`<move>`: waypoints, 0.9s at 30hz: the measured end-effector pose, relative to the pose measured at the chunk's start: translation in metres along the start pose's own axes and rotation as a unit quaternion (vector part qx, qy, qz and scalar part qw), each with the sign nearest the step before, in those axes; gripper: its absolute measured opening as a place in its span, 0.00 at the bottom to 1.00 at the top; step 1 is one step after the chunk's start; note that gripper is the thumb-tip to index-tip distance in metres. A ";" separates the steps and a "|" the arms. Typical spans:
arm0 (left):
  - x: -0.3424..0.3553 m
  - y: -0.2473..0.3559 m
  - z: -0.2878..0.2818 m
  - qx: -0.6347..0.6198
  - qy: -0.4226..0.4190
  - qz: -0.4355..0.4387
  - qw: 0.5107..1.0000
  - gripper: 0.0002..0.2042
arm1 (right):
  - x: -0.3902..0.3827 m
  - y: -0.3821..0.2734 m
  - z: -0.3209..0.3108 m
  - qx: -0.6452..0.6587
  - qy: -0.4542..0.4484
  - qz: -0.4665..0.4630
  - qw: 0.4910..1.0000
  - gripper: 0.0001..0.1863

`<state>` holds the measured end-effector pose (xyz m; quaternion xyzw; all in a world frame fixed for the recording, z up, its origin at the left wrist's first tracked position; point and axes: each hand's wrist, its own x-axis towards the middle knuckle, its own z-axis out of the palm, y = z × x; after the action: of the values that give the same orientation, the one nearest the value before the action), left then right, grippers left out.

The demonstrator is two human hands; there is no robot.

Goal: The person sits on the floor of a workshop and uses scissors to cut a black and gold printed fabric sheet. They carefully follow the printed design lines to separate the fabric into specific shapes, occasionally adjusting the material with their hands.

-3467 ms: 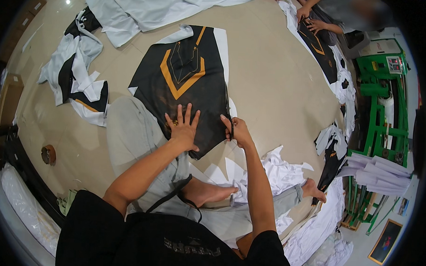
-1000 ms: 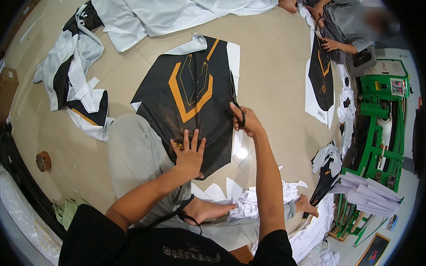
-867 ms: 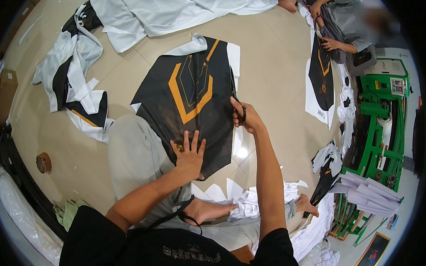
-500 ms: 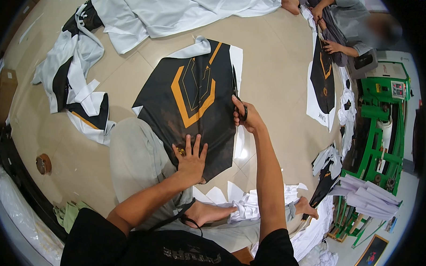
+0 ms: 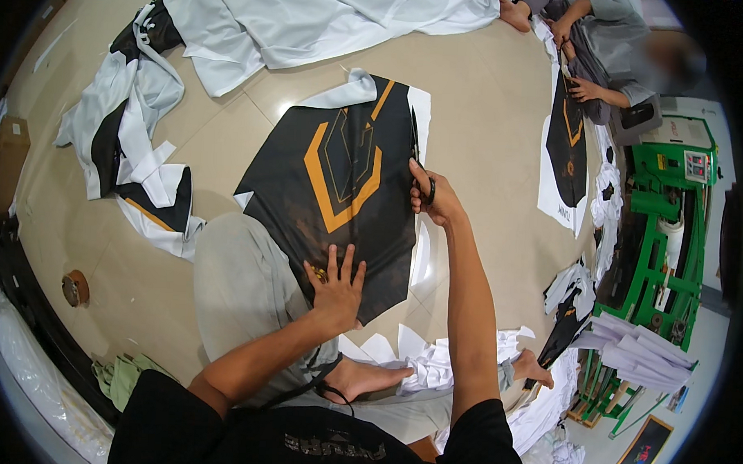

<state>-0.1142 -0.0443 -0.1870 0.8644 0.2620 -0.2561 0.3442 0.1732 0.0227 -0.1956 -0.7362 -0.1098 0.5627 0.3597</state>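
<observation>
A black printed fabric panel (image 5: 363, 240) with orange bands and thin gold lines lies on the floor, its near left part against my bent knee. My left hand (image 5: 335, 294) rests flat on its lower part, fingers spread. At the panel's right edge, my right hand (image 5: 435, 197) grips black-handled scissors (image 5: 415, 135). The dark blades point away from me along the border between the black print and a white fabric margin (image 5: 424, 111). Whether the blades are parted I cannot make out. A pale flap (image 5: 353, 91) is folded over the panel's far edge.
White cloth (image 5: 329, 26) spreads across the far floor. Black-and-white fabric pieces (image 5: 146, 134) lie left, near a brown tape roll (image 5: 76, 288). At the right, a co-worker (image 5: 595, 43) handles a similar panel (image 5: 564, 149), beside a green machine (image 5: 661, 250). White scraps (image 5: 441, 357) surround my foot.
The whole view has shifted slightly, so the panel and both hands sit a little lower. My left hand stays flat and my right hand keeps its hold on the scissors.
</observation>
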 end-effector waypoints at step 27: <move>0.001 0.001 -0.002 -0.001 -0.023 -0.003 1.000 0.66 | 0.036 -0.030 0.001 -0.067 0.022 -0.012 0.997 0.28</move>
<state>-0.1117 -0.0433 -0.1858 0.8572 0.2565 -0.2765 0.3506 0.1915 0.0653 -0.2026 -0.7691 -0.1481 0.5337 0.3190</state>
